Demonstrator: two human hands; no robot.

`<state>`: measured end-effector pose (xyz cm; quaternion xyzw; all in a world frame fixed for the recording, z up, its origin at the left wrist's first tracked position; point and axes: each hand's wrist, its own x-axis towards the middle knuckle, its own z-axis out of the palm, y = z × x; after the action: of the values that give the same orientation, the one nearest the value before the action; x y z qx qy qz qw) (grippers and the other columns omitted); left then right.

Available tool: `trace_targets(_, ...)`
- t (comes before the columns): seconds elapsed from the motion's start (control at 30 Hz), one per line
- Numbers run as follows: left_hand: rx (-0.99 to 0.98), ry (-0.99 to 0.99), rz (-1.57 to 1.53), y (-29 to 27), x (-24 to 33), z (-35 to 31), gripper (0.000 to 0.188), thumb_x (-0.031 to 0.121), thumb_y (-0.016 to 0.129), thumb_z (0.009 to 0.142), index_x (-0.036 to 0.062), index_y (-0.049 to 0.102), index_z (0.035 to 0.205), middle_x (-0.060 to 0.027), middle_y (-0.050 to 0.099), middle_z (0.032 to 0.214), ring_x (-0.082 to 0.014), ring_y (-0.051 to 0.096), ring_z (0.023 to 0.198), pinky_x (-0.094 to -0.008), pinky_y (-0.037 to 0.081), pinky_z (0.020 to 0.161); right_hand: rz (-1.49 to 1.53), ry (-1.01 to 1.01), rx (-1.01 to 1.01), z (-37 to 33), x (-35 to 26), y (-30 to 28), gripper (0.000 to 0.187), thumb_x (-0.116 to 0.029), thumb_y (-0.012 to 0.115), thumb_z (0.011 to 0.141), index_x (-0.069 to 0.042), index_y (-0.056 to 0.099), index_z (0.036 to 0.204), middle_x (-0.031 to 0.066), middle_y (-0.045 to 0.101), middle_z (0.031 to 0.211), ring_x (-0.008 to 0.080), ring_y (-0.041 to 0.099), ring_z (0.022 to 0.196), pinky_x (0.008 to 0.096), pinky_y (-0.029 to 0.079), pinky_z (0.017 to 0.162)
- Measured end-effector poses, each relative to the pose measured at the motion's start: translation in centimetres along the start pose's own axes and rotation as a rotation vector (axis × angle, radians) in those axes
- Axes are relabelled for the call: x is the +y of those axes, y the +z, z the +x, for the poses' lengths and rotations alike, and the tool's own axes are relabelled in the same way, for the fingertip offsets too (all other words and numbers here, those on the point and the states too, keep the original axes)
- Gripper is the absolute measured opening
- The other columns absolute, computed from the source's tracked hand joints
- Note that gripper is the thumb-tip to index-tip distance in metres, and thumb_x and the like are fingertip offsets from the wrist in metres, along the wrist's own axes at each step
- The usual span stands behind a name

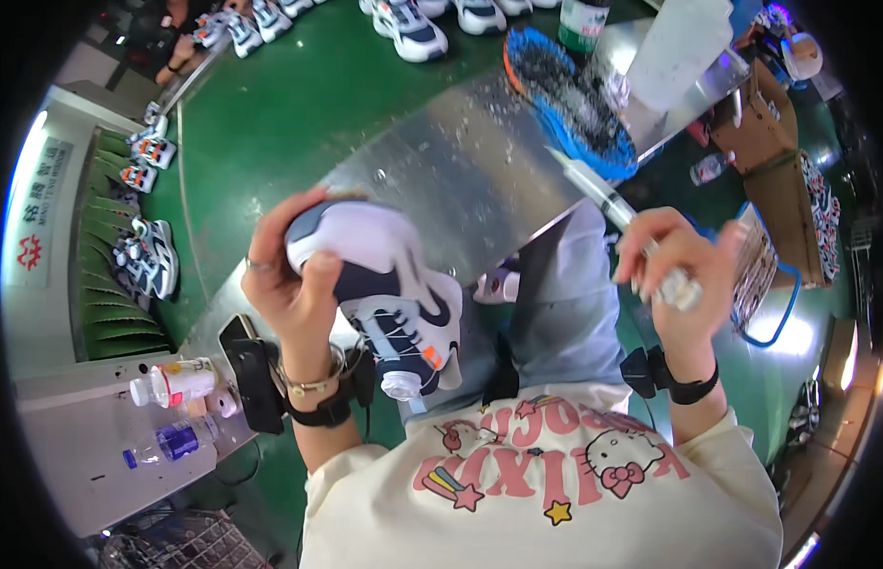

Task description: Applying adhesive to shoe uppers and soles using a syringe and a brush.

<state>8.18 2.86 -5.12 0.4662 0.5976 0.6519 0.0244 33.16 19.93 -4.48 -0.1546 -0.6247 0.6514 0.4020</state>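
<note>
"At the centre of the head view, toward ten o'clock, what is the left hand (288,284) doing with that white-and-navy shoe (389,280)?"

"Its grip pinches the shoe's far end, thumb on the near side, fingers wrapped behind. Probably that end offers a firm edge, and the shoe is angled so the laces (394,337) lie toward six o'clock, close to the body."

"And the right hand, at three o'clock?"

"The right hand (702,261) has its fingers curled around a slim white tool (598,194), syringe-like, its narrow tip aimed at eleven. I'd guess it's held that way so the tip points clear of the knuckles. A whitish, crumpled wad (681,292) sits in the same grip; whether it's cloth or paper, I can't tell."

"What lies near that tip?"

"A blue, sole-shaped piece (607,156) with an orange edge, at one o'clock on the tabletop (441,175). It's heaped with something dark and rough, flecked white. Perhaps it's set there to be within the right hand's reach."

"And the surfaces?"

"The tabletop is smooth, shiny metal dotted with droplets or specks. The shoe mixes glossy white panels, dull navy ones and an orange patch; motion blurs its upper end."
</note>
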Motion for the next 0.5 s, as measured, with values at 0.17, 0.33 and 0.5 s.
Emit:
trace_targets(0.17, -0.191, 0.171, -0.046, 3.1, 0.2, 0.8, 0.047, 0.014, 0.078, 0.061, -0.0088, 0.058, 0.096, -0.0166, 0.063, 0.089, -0.0206, 0.061, 0.080, -0.0277, 0.048, 0.071, 0.383, -0.189, -0.310, 0.1, -0.1, 1.8, 0.079, -0.048, 0.004, 0.093, -0.005, 0.049, 0.044, 0.0139, 0.055, 0.068, 0.0209, 0.049, 0.046, 0.0265, 0.044, 0.044)
trace_targets(0.33, -0.209, 0.240, 0.074, 3.0, 0.2, 1.2, 0.051, 0.017, 0.079, 0.059, -0.0101, 0.058, 0.096, -0.0173, 0.063, 0.088, -0.0212, 0.061, 0.077, -0.0280, 0.049, 0.068, 0.669, -0.269, -0.302, 0.5, 1.3, 2.7, 0.081, -0.047, 0.005, 0.093, -0.006, 0.045, 0.035, 0.0101, 0.053, 0.055, 0.0213, 0.047, 0.038, 0.0268, 0.045, 0.041)
trace_targets(0.5, -0.260, 0.137, 0.253, 3.1, 1.2, 0.7, 0.061, 0.041, 0.067, 0.074, -0.0120, 0.054, 0.102, -0.0195, 0.061, 0.096, -0.0236, 0.061, 0.083, -0.0318, 0.049, 0.075, 0.681, -0.278, -0.277, 0.5, 2.1, 2.8, 0.081, -0.045, 0.005, 0.094, -0.006, 0.045, 0.035, 0.0097, 0.054, 0.054, 0.0207, 0.045, 0.036, 0.0262, 0.045, 0.039)
